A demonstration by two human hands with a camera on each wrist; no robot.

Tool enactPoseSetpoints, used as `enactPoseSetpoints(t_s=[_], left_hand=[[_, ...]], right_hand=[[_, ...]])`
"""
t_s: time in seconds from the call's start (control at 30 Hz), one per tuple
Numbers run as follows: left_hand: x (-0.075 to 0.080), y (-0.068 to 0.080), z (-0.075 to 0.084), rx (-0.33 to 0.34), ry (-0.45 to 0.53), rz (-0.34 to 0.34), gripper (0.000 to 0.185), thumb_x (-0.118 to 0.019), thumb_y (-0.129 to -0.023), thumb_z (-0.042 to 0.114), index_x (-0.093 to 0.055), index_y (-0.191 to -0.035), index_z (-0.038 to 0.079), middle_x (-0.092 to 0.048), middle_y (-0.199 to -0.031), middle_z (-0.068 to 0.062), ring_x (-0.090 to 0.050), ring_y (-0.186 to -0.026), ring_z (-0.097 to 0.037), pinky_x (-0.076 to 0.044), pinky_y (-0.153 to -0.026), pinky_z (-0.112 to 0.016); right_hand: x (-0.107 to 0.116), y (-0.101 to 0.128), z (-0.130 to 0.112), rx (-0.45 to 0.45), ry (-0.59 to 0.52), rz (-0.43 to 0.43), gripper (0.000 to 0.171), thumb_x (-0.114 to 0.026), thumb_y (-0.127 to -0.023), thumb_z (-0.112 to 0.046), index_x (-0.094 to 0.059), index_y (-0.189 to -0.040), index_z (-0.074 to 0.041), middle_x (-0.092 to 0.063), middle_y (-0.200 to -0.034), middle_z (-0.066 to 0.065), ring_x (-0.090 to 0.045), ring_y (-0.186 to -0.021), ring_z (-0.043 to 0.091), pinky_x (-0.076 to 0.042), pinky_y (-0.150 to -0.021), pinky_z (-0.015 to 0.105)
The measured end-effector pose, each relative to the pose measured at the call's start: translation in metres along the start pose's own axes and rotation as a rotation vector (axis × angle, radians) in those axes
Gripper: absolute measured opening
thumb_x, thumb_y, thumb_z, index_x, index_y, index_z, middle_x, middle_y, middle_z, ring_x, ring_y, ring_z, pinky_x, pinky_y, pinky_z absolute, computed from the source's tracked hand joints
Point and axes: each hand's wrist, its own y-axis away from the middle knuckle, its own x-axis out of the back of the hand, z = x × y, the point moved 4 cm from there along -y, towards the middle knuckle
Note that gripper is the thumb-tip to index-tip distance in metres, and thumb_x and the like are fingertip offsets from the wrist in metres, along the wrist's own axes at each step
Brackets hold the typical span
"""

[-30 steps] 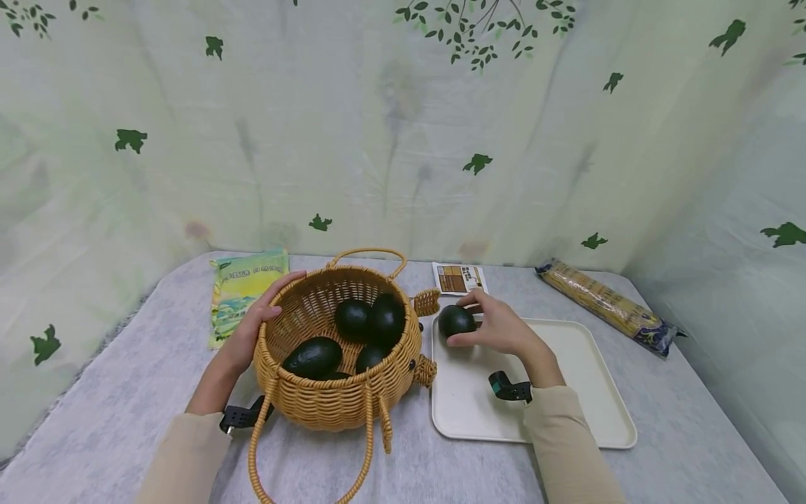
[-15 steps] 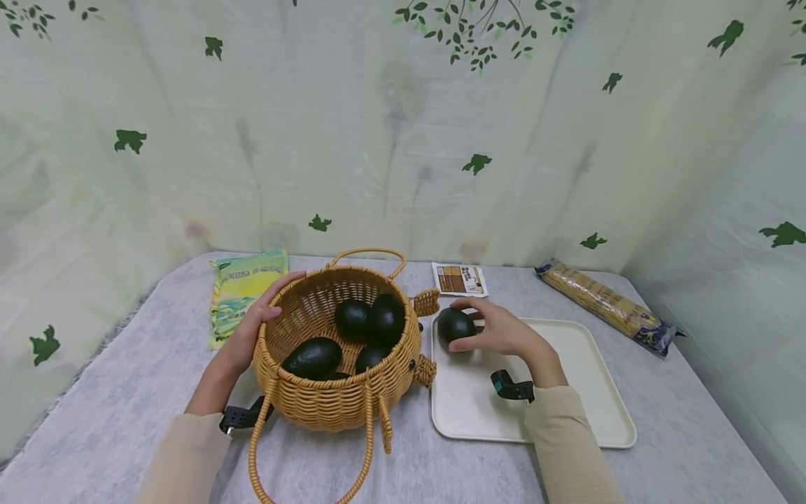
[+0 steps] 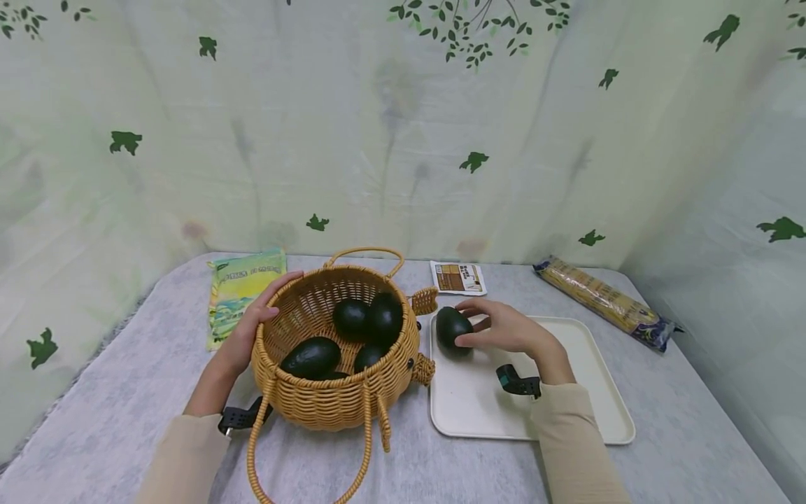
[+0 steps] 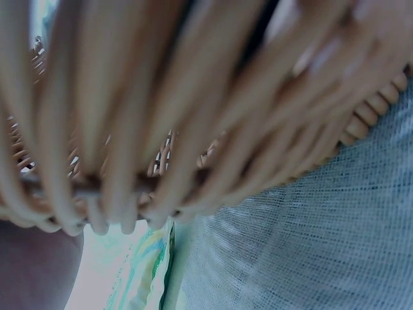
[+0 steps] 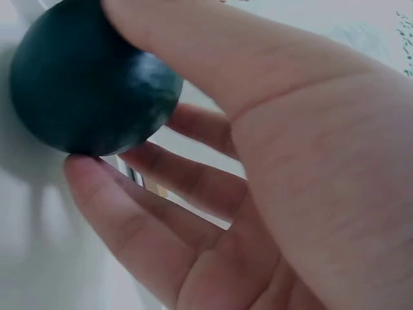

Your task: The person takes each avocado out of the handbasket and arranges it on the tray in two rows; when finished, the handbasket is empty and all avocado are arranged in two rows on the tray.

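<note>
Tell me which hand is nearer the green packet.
Left. The left hand grips the basket rim just right of the green packet; the right hand holds an avocado over the tray, beyond the basket.

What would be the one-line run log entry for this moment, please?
left hand: holds basket rim | right hand: holds avocado on tray | basket: more avocados inside
</note>
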Motion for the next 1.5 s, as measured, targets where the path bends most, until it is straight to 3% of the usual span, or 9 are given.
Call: enactPoseSetpoints(t_s=[0.27, 0.53, 0.83, 1.03, 1.3, 1.5], left_hand=[[-0.001, 0.000, 0.003, -0.006, 0.004, -0.007, 0.061, -0.027, -0.103, 0.023, -0.027, -0.164, 0.018, -0.037, -0.156, -0.006, -0.046, -0.138, -0.028, -0.053, -0.098, -0.035], [-0.002, 0.000, 0.004, -0.009, 0.018, -0.007, 0.061, -0.028, -0.102, 0.022, -0.028, -0.163, 0.020, -0.037, -0.156, -0.006, -0.048, -0.137, -0.025, -0.052, -0.098, -0.034], [-0.002, 0.000, 0.004, 0.000, 0.006, 0.010, 0.062, -0.028, -0.102, 0.022, -0.029, -0.163, 0.018, -0.039, -0.155, -0.003, -0.045, -0.138, -0.028, -0.051, -0.099, -0.033], [-0.002, -0.001, 0.002, 0.019, -0.005, 0.017, 0.062, -0.028, -0.102, 0.024, -0.028, -0.164, 0.018, -0.038, -0.156, -0.001, -0.042, -0.140, -0.032, -0.050, -0.100, -0.033], [0.001, 0.000, 0.000, 0.006, 0.010, 0.010, 0.062, -0.028, -0.103, 0.023, -0.027, -0.164, 0.016, -0.038, -0.156, -0.004, -0.044, -0.139, -0.030, -0.050, -0.101, -0.033], [0.001, -0.001, 0.000, 0.005, 0.022, -0.004, 0.061, -0.028, -0.103, 0.022, -0.027, -0.164, 0.016, -0.037, -0.157, -0.007, -0.045, -0.139, -0.030, -0.052, -0.099, -0.035]], right_hand=[[-0.006, -0.004, 0.001, -0.086, -0.015, -0.010, 0.075, -0.072, -0.092, -0.053, -0.045, -0.152, -0.018, -0.055, -0.148, 0.018, -0.059, -0.129, 0.039, -0.048, -0.104, 0.053], [-0.003, -0.005, -0.003, -0.023, 0.030, 0.023, 0.073, -0.072, -0.093, -0.050, -0.048, -0.152, -0.014, -0.056, -0.148, 0.014, -0.060, -0.130, 0.033, -0.048, -0.105, 0.052], [0.004, -0.001, -0.011, 0.035, -0.011, 0.063, 0.070, -0.077, -0.092, -0.042, -0.053, -0.148, -0.006, -0.054, -0.150, 0.016, -0.057, -0.133, 0.034, -0.048, -0.107, 0.051], [0.008, 0.001, -0.017, 0.063, -0.024, 0.079, 0.065, -0.078, -0.091, -0.038, -0.056, -0.146, -0.010, -0.054, -0.150, 0.017, -0.057, -0.134, 0.035, -0.048, -0.108, 0.049], [0.015, 0.001, -0.029, 0.136, 0.001, 0.198, 0.054, -0.076, -0.095, -0.033, -0.060, -0.141, -0.009, -0.061, -0.142, 0.014, -0.059, -0.132, 0.034, -0.049, -0.107, 0.044], [0.017, 0.004, -0.044, 0.182, -0.047, 0.282, 0.047, -0.071, -0.098, -0.025, -0.061, -0.139, -0.005, -0.063, -0.139, 0.010, -0.061, -0.128, 0.035, -0.051, -0.105, 0.044]])
